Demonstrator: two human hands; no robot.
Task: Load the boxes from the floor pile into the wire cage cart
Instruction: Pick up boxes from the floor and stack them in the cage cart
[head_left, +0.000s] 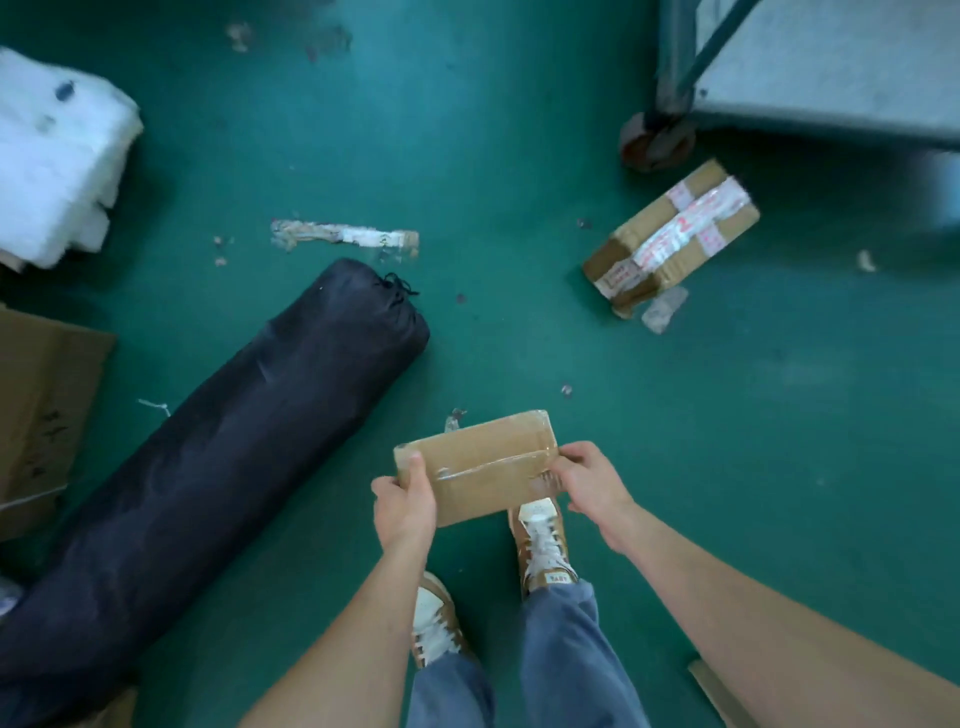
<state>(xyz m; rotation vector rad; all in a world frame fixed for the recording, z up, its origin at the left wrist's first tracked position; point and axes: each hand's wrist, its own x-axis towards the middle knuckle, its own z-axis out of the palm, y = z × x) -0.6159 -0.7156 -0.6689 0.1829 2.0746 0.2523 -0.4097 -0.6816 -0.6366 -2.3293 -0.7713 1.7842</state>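
A small flat cardboard box sealed with clear tape is held above the green floor in front of me. My left hand grips its left end with the thumb on top. My right hand grips its right end. A second cardboard box with red-and-white tape lies on the floor to the upper right. Just beyond it stands the cart, showing a grey deck, a blue-grey frame and one caster wheel.
A long dark fabric bag lies diagonally on the floor at left. White foam blocks sit at the far left above a large brown carton. A tape scrap and small debris litter the floor. My feet stand below the box.
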